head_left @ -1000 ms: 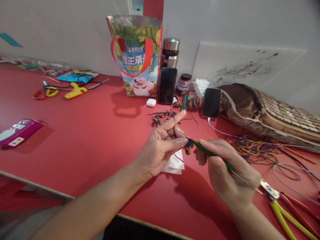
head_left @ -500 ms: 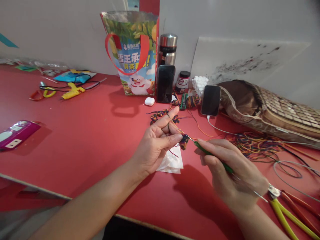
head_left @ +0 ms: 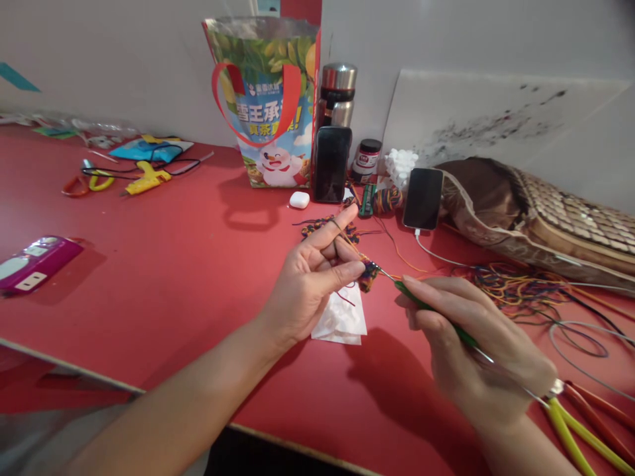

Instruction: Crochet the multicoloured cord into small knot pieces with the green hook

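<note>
Between thumb and fingers, my left hand (head_left: 317, 277) pinches a small piece of dark multicoloured crochet (head_left: 368, 277). Yarn (head_left: 346, 237) wraps round its raised index finger and runs down to the piece. My right hand (head_left: 476, 350) is closed on the green grip of a crochet hook (head_left: 419, 297); the hook's metal tip meets the edge of the crochet. Under my left hand lies a white paper (head_left: 340, 317). Behind the hand, partly hidden by it, rests a braided piece (head_left: 317, 228) of the same colours.
Loose yarn (head_left: 516, 284) and yellow-and-red-handled pliers (head_left: 570, 423) lie at right. Along the back stand a printed bag (head_left: 278, 155), a black phone (head_left: 331, 165), a charging phone (head_left: 423, 198) and a jar (head_left: 366, 160). A glue gun (head_left: 147, 178) and purple power strip (head_left: 42, 264) are at left.
My right hand and the crochet hook have shifted a little right and down, drawing the hook back from the piece. My left hand keeps its pinch, and the view has shifted slightly.
</note>
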`<state>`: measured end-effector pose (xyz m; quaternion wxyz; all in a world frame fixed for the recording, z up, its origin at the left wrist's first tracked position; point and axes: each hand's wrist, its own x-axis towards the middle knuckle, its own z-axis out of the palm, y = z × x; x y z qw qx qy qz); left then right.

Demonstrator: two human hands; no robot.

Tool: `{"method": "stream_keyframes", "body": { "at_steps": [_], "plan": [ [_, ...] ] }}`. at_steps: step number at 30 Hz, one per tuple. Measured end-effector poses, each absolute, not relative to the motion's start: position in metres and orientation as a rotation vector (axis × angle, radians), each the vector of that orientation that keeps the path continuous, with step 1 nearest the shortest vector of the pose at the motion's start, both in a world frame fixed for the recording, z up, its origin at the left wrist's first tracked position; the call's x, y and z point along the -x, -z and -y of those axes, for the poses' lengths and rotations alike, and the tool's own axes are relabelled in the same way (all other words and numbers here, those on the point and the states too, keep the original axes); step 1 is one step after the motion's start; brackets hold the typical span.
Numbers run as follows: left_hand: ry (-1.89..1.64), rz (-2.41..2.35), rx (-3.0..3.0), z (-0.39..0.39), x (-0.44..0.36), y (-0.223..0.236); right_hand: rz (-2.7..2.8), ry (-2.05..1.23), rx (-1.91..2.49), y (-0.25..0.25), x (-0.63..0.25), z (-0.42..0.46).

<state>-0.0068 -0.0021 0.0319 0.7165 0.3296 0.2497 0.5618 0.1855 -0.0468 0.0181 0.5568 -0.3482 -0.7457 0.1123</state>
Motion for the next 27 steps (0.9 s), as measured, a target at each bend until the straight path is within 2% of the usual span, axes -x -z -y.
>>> {"method": "stream_keyframes", "body": {
  "at_steps": [27],
  "plan": [
    [-1.332,-0.616,-0.9,0.0015,0.0079,-0.0345,1.842,-0.193,0.871,-0.0228,-0.187,0.0496]
  ]
}}
